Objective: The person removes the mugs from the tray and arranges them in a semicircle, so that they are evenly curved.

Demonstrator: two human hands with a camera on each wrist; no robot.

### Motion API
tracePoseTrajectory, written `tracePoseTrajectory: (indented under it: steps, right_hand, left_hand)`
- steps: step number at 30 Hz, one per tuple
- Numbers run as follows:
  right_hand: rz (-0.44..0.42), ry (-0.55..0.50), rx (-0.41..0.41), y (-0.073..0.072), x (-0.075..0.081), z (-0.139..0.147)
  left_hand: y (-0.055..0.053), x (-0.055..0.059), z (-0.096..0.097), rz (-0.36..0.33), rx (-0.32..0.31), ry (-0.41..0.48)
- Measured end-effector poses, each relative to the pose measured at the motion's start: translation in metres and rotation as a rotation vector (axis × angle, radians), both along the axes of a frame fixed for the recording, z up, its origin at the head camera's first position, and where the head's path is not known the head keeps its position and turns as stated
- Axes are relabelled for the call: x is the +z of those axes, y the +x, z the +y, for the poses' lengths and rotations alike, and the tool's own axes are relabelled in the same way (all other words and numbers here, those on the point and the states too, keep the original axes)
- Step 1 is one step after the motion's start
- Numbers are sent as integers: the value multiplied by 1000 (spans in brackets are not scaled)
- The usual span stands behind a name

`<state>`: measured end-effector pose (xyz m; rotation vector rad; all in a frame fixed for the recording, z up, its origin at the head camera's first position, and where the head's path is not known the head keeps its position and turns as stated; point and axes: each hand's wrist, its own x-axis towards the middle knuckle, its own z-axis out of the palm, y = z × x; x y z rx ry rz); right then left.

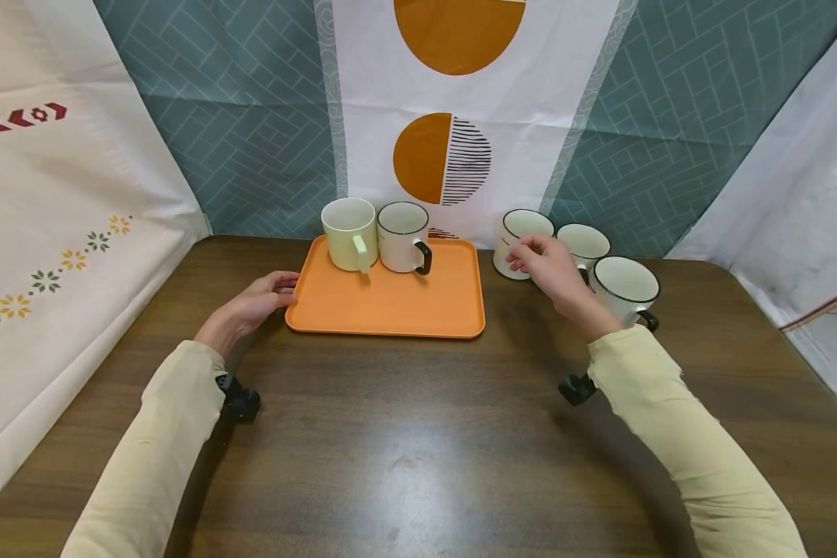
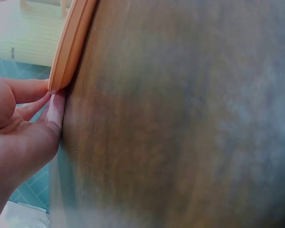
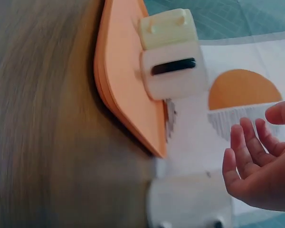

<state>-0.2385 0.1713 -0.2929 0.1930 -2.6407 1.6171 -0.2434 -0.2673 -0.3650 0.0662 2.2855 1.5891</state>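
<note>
An orange tray (image 1: 384, 302) lies on the table, bearing a pale green mug (image 1: 349, 232) and a white mug (image 1: 403, 236) with a black rim and handle. My left hand (image 1: 265, 297) is at the tray's left edge; in the left wrist view its thumb and finger (image 2: 31, 90) pinch the rim. To the right of the tray, my right hand (image 1: 545, 267) hovers in front of another black-rimmed white mug (image 1: 505, 252), partly covering it. The right wrist view shows this hand's fingers (image 3: 242, 156) loosely bent and holding nothing.
Two more black-rimmed white mugs stand to the right: one behind the right hand (image 1: 582, 242), the other (image 1: 624, 291) beside the right wrist. A patterned cloth (image 1: 251, 124) hangs along the table's back edge. White cloths (image 1: 63, 232) flank the brown table (image 1: 404, 434).
</note>
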Motion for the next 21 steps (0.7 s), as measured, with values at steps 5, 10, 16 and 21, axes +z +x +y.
tracePoseTrajectory:
  steps: [5,10,16,21]
  right_hand:
    - [-42,-76,14,-18,-18,-29]
    - [-71,-195,7,-28,-43,-58]
    - [-116,-264,-27,-37,-56,-85]
    - [-115,-265,10,-47,-51,-99]
  left_hand:
    - [0,-1,-1,11,-2,6]
    - [-1,-3,-2,11,2,13]
    - [0,-5,-1,-8,-5,12]
    - [-1,-3,-3,-6,1,17]
